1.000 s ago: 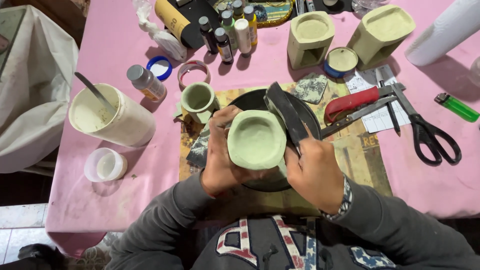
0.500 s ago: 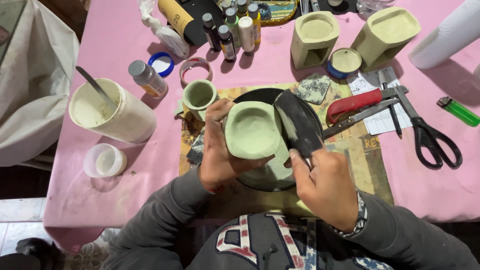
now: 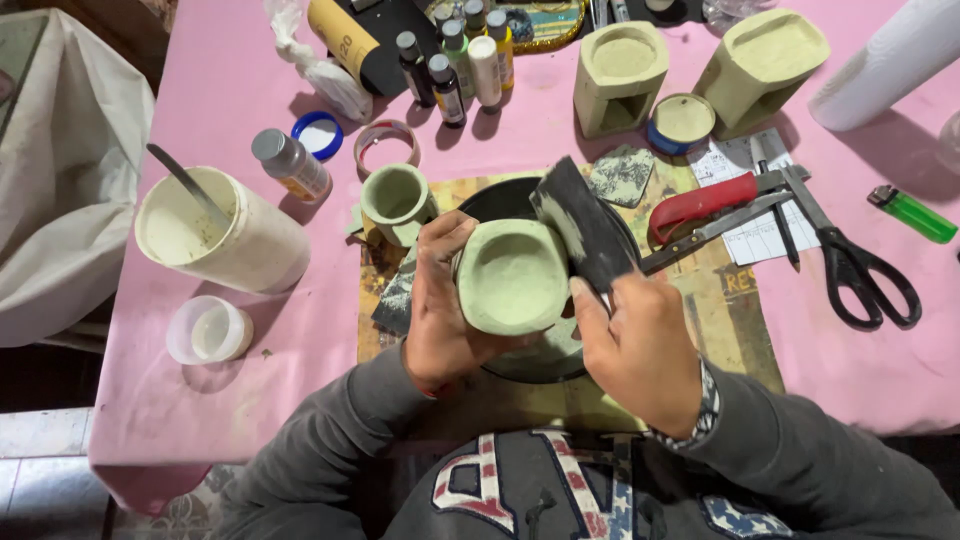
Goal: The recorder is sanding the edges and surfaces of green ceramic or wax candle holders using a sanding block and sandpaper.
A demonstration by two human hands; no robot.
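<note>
The left hand (image 3: pixel 440 300) is closed around a pale green clay pot (image 3: pixel 513 276), held above the dark round dish (image 3: pixel 545 355) near the front edge of the table (image 3: pixel 200 90), its hollow side facing up. The right hand (image 3: pixel 640 345) pinches a dark sheet of sandpaper (image 3: pixel 583 222), which lies against the pot's right wall; its long side runs away from the person.

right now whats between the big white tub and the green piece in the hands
In the head view, a small green cup stands between the white tub and the green piece; the left hand grips the piece's near side.
</note>
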